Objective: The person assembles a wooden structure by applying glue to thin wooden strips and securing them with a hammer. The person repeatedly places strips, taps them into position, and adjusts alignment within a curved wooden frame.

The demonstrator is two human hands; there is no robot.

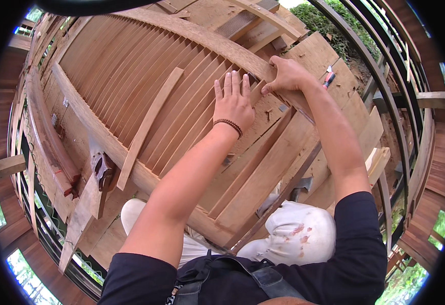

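Note:
A large louvred wooden panel (131, 71) lies before me, its thin slats set side by side between two long rails. My left hand (234, 105) rests palm down on the slats near the far rail, fingers stretched and slightly apart. Beaded bracelet on that wrist. Across the far rail (202, 36) curls my right hand (289, 76), thumb on the near side by the slat ends and fingers over the outer side. One slat (256, 92) ends between my two hands. A loose wooden strip (151, 127) lies across the slats to the left of my left arm.
A red-and-black-handled tool (328, 77) lies beyond my right forearm. An axe-like metal head (300, 189) is by my knee. Dark-red timbers (49, 137) and a hand plane-like tool (103, 170) stand at the left. Metal railings (385, 86) curve along the right.

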